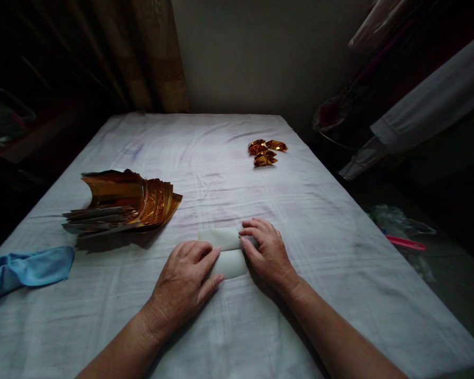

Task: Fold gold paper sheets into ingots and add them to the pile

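- Folded paper (226,246) — pale, creased into two bands, lies near the table's front, between both hands.
- Left hand (185,284) presses flat and spread on it; right hand (266,252) curls at its right end, grip unclear.
- White cloth (221,168) covers the table — gold foil stack (126,205) at left, folded gold pieces (265,151) farther back; the room is dim.

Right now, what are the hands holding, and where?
Folded paper, pressed to the cloth, not lifted: left hand on its left side, right hand at its right end.
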### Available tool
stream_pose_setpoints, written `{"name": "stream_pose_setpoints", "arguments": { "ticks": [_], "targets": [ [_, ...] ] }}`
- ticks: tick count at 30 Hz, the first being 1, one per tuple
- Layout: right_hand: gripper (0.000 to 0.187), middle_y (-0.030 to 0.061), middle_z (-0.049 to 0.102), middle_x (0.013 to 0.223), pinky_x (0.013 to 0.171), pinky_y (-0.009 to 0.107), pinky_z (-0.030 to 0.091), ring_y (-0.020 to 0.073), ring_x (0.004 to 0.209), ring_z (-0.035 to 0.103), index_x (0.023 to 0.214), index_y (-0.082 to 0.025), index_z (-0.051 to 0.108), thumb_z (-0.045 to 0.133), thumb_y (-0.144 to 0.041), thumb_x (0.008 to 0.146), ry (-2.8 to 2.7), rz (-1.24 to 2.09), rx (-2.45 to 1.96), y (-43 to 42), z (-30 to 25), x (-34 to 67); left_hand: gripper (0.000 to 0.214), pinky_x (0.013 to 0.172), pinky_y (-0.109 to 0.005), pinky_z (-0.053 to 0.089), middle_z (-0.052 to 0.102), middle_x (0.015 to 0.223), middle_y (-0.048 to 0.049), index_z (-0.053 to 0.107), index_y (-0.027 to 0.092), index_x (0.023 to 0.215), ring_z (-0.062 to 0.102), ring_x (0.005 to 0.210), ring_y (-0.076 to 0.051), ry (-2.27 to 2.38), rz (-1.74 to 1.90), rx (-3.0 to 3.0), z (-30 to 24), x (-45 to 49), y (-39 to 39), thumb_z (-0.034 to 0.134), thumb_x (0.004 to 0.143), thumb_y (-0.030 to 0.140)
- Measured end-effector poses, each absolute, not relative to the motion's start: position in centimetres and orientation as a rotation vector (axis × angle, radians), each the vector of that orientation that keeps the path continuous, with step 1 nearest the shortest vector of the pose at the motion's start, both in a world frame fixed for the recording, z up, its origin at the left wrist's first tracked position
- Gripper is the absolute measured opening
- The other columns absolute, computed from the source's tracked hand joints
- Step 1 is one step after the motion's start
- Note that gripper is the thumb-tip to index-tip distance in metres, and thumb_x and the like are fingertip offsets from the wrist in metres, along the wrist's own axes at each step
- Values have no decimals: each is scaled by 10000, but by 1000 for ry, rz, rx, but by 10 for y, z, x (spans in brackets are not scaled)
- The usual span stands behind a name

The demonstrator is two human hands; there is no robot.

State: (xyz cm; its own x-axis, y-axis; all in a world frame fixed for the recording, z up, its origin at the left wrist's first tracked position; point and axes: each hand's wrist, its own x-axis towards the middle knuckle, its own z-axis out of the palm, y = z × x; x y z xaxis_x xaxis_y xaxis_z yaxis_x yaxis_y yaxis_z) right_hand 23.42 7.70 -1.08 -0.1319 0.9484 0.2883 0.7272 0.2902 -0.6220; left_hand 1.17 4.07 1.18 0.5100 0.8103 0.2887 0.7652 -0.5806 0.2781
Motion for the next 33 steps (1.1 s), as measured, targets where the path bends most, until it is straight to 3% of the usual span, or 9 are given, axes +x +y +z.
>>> {"name": "stream_pose_setpoints", "arguments": {
  "ticks": [3,6,11,16,18,24,30,33],
  "targets": [
    [297,91,684,1254,1017,474,435,267,1222,569,1131,-229,709,532,-186,895,-1945,403,-1476,82,-13,236,363,1007,-498,427,650,1150,-103,644,195,1236,566,1069,-294,1389,569,2662,11,13,40,591,934,390],
    [307,98,652,1307,1041,487,416,269,1260,539,1182,-239,699,541,-213,920,-2040,383,-1463,92,-11,236,395,1036,-520,398,652,1166,-103,640,208,1243,565,1080,-299,1399,557,2677,12,13,38,605,923,438],
    [342,139,576,1386,1043,523,402,318,1315,490,1137,-233,709,750,-328,811,-2357,410,-1408,116,6,228,503,1070,-539,364,663,1175,-108,629,212,1252,590,1082,-301,1404,532,2706,15,16,37,656,869,538],
    [231,98,590,1359,1027,492,425,297,1285,523,936,-244,723,823,-292,734,-2488,480,-1403,125,22,219,367,1081,-548,349,683,1168,-100,645,221,1211,588,1121,-307,1367,495,2829,19,14,47,652,902,419],
    [189,93,618,1306,1015,449,440,281,1245,552,898,-236,724,816,-286,741,-2500,478,-1421,123,26,217,319,1084,-536,352,674,1188,-89,652,235,1187,574,1150,-305,1338,435,2904,21,11,54,671,895,362],
    [344,68,702,1087,793,307,501,226,973,667,1114,-260,706,758,-278,774,-2556,528,-1563,122,39,216,319,1023,-466,416,624,1183,-86,655,270,1183,577,1116,-274,1232,285,3096,20,0,69,700,879,356],
    [151,24,736,793,630,276,456,230,784,692,793,-252,751,812,-268,656,-2648,678,-1677,139,53,205,251,1026,-440,416,617,1191,-59,660,303,1184,568,1121,-243,1111,226,3156,22,-1,77,625,939,263],
    [191,28,747,842,658,264,458,229,849,692,826,-246,750,807,-228,645,-2615,713,-1705,140,54,201,259,969,-393,447,655,1121,-45,678,292,1146,602,1036,-220,1155,148,3114,28,3,77,579,944,165]
  ]
}}
